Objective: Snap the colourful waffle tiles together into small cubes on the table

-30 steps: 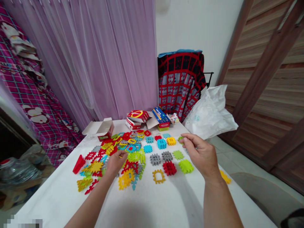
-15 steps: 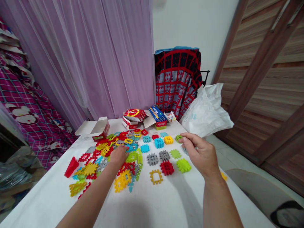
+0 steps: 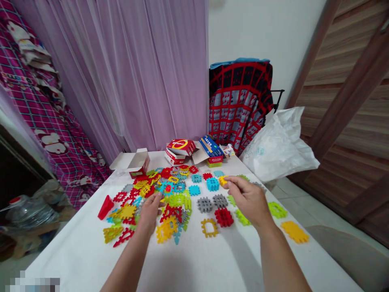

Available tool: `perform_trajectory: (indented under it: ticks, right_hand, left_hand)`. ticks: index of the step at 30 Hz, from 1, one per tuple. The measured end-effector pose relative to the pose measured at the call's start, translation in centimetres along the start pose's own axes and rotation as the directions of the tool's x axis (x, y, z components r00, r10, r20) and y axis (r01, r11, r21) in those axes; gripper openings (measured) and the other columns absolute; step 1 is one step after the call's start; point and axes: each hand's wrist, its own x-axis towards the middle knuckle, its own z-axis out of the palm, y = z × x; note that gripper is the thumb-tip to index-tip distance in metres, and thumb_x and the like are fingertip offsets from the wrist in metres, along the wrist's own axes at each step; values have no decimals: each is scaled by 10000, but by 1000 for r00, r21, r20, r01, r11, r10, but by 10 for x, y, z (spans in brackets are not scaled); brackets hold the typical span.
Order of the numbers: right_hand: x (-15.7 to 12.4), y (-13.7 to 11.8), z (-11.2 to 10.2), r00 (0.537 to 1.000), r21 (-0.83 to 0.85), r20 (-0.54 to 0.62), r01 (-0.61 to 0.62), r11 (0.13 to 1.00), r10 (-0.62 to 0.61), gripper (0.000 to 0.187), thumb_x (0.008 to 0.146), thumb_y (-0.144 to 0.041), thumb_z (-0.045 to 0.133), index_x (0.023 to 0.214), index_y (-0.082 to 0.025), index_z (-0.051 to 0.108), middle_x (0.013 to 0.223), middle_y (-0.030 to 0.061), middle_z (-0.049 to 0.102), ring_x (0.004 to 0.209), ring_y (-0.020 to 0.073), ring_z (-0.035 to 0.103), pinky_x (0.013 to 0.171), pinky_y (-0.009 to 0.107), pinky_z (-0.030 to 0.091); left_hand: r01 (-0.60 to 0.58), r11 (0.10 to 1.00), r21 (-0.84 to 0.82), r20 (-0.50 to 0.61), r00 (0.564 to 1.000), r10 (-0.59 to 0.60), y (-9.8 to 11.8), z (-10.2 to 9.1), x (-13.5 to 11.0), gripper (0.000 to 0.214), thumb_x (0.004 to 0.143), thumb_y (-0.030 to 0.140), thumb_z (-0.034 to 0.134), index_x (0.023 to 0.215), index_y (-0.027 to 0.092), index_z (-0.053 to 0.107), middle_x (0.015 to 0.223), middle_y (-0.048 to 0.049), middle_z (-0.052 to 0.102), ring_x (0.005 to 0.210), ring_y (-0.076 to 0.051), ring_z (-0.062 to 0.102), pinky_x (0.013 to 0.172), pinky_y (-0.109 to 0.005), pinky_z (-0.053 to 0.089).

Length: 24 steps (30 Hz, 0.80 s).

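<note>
My right hand (image 3: 247, 198) pinches the edge of a yellow toothed building block (image 3: 223, 181) between thumb and fingers, partly covering it. Just left of that stands a blue block (image 3: 212, 184). Over the mixed heap of toothed plastic pieces hovers or rests my left hand (image 3: 151, 211), its fingers curled together. A bit of yellow shows at its fingertips, too small to name. Nearer me lie grey blocks (image 3: 204, 205), a red block (image 3: 224, 217) and a yellow open frame (image 3: 209, 228).
Opened cardboard boxes (image 3: 180, 151) stand at the back of the white table (image 3: 188, 263), one more box (image 3: 139, 163) at back left. A white plastic bag (image 3: 279, 146) bulges at the right edge. A yellow plate (image 3: 294, 232) and a green frame (image 3: 277, 210) lie at right.
My right hand has moved from the green block to the yellow one on its left. My left hand has drawn back slightly toward me over the heap. The view has turned a little left.
</note>
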Motion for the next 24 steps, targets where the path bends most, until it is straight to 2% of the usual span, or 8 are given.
perform_trajectory:
  ticks: [2, 3, 5, 9, 13, 18, 24]
  right_hand:
    - [-5, -2, 22, 994, -13, 108, -5, 1000, 6, 243, 838, -298, 487, 923, -230, 704, 770, 20, 745, 677, 170, 689, 645, 258, 519]
    - [-8, -3, 34, 987, -30, 162, -8, 1000, 13, 241, 835, -289, 495, 945, -236, 703, 800, 19, 749, 714, 173, 692, 668, 261, 517]
    - [-17, -7, 56, 966, -50, 257, -27, 998, 39, 253, 841, -283, 507, 1006, -240, 693, 860, 23, 752, 765, 175, 692, 709, 268, 512]
    - [-33, -16, 90, 926, 40, 365, -115, 993, 92, 282, 856, -298, 496, 1062, -220, 672, 938, 48, 746, 812, 179, 689, 761, 291, 515]
    - [-43, -19, 107, 909, 191, 382, -254, 948, 166, 288, 815, -321, 547, 1038, -193, 675, 887, 52, 741, 785, 182, 679, 739, 298, 516]
    - [-44, -11, 111, 898, 334, 379, -357, 872, 222, 309, 783, -362, 566, 979, -160, 694, 770, 34, 705, 668, 158, 626, 627, 272, 501]
    - [-39, -8, 103, 879, 306, 429, -358, 882, 208, 300, 805, -364, 531, 984, -198, 705, 789, 19, 691, 664, 146, 595, 613, 262, 485]
  left_hand:
    - [159, 909, -385, 43, 987, -154, -2, 5, -18, 521, 633, 619, 656, 862, 154, 608, 853, -49, 679, 552, -88, 565, 419, -176, 330]
    - [207, 844, -494, 80, 978, -193, -2, 7, -26, 529, 563, 597, 723, 832, 157, 606, 820, -31, 673, 526, -72, 540, 405, -166, 301]
    - [252, 767, -590, 142, 968, -209, 0, 12, -41, 519, 508, 547, 785, 806, 162, 608, 775, -7, 665, 506, -53, 517, 390, -150, 268]
    - [293, 728, -620, 222, 955, -196, 1, 18, -57, 466, 516, 488, 814, 777, 166, 601, 757, 6, 670, 498, -43, 519, 377, -135, 260]
    - [332, 730, -597, 283, 939, -195, 4, 23, -65, 460, 523, 487, 812, 774, 166, 600, 732, 7, 674, 467, -37, 500, 365, -135, 251]
    - [317, 797, -514, 329, 931, -158, 11, 26, -71, 473, 524, 537, 782, 770, 171, 613, 611, 32, 623, 484, -66, 518, 364, -143, 249]
    - [268, 845, -462, 291, 946, -141, 15, 19, -70, 534, 552, 582, 731, 884, 173, 640, 529, 46, 576, 468, -86, 500, 358, -152, 245]
